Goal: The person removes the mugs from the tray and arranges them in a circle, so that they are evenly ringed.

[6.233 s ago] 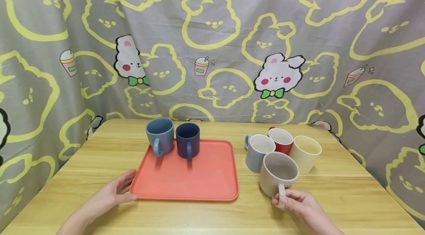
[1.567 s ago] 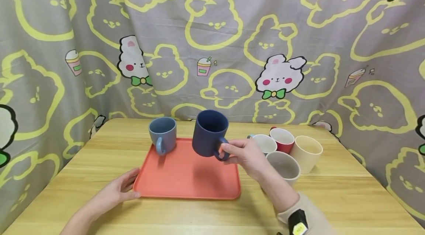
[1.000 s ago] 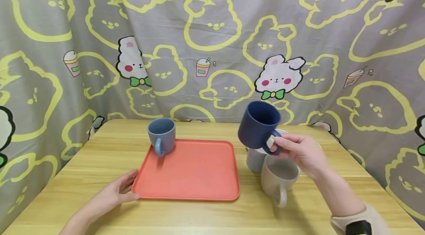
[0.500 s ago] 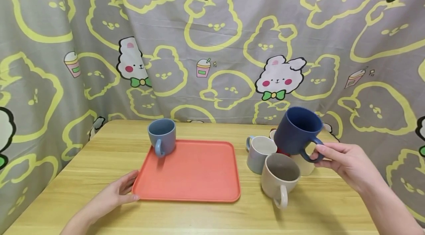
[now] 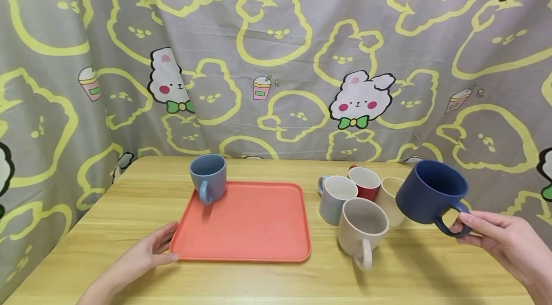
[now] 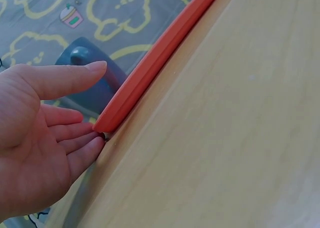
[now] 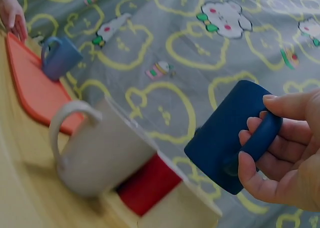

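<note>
My right hand (image 5: 504,242) grips a dark navy mug (image 5: 431,192) by its handle, holding it raised and tilted above the table's right side. In the right wrist view the fingers curl through the navy mug's handle (image 7: 262,138). My left hand (image 5: 144,254) lies at the near left corner of a coral-red tray (image 5: 254,228), fingers extended, fingertips right at its edge. On the tray's far left corner stands a blue-grey mug (image 5: 210,178). Right of the tray, a beige mug (image 5: 360,233), a light grey-blue mug (image 5: 334,207), a red mug (image 5: 367,190) and a cream mug (image 5: 390,207) stand clustered.
The wooden table (image 5: 241,283) carries the tray and the mugs. A grey curtain (image 5: 293,75) with cartoon animals hangs behind it and along both sides.
My right hand let go of the beige mug, took the navy mug off the tray and carried it right, past the mug cluster. My left hand has stayed at the tray.
</note>
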A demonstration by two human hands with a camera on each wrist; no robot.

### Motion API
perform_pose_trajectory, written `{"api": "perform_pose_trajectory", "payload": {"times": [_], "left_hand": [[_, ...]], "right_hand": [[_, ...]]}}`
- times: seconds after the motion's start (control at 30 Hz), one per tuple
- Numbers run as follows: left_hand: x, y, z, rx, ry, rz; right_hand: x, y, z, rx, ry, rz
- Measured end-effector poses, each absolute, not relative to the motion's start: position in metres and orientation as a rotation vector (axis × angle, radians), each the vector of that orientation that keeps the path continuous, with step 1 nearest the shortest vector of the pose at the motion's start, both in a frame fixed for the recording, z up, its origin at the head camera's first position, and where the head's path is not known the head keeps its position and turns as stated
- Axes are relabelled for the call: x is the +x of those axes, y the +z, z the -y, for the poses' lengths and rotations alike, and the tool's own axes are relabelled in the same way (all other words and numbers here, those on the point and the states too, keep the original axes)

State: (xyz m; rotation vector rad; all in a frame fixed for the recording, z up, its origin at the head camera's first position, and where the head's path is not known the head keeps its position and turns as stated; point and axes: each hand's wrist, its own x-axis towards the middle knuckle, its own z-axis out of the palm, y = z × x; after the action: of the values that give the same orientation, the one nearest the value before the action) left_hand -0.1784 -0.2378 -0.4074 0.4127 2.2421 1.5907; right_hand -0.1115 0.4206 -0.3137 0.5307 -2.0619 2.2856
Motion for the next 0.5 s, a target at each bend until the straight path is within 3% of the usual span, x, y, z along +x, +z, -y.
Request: {"api": "perform_pose_trajectory", "payload": {"times": [0.5], "left_hand": [[-0.177,-0.405,0.237,0.417,1.583,-2.244]], "right_hand": [[-0.098,-0.365,-0.447,0.567,2.640,2.035]]}}
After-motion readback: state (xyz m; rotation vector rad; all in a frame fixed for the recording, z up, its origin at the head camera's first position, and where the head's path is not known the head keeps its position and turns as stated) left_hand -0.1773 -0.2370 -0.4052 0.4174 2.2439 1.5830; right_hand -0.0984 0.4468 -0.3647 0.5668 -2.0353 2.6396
